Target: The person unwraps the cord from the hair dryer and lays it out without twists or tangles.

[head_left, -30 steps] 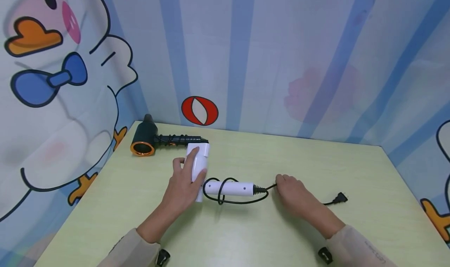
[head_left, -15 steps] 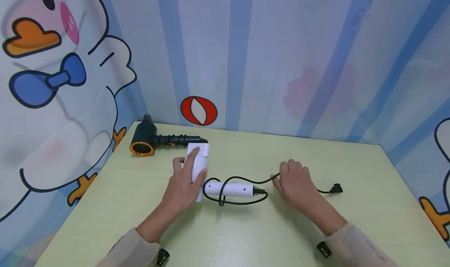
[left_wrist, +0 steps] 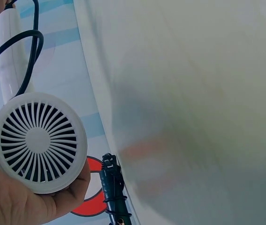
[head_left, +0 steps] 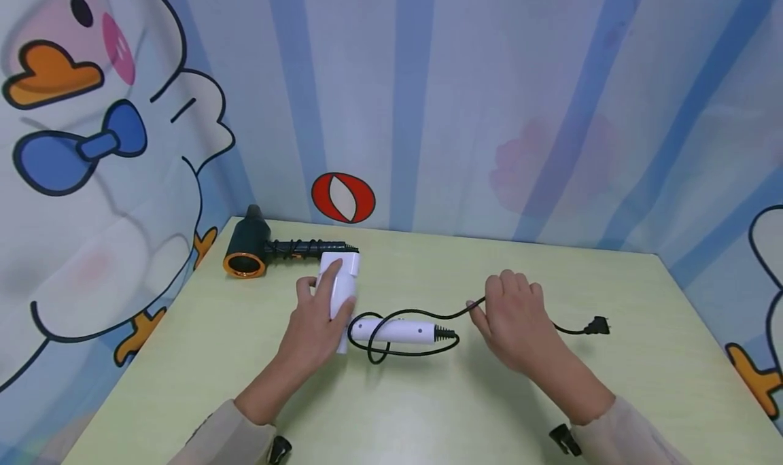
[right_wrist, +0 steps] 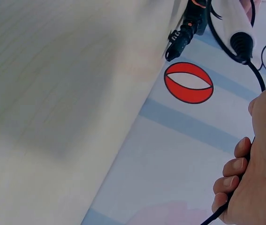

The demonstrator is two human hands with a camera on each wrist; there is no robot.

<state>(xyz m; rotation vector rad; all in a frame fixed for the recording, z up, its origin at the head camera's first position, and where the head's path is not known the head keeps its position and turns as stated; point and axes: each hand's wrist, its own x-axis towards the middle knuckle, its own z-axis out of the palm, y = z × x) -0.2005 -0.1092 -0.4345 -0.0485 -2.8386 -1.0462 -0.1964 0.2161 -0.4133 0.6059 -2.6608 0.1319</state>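
My left hand grips the body of a white hair dryer, whose handle points right. In the left wrist view its round slotted rear grille faces the camera, with fingers curled round the body. A black power cord loops loosely about the handle and leaves it through a ribbed sleeve. To the right of the handle, my right hand holds the cord, fingers curled round it as the right wrist view shows. Beyond that hand the short free end carries a black plug.
A black hair dryer with an orange ring lies at the table's back left. Its cord is wound round its handle, whose end reaches close to the white dryer. A printed cloth wall stands behind the pale table.
My right hand has moved up and slightly right with the cord, drawing a longer stretch off the handle. The loops hang looser. My left hand keeps its hold on the white hair dryer.
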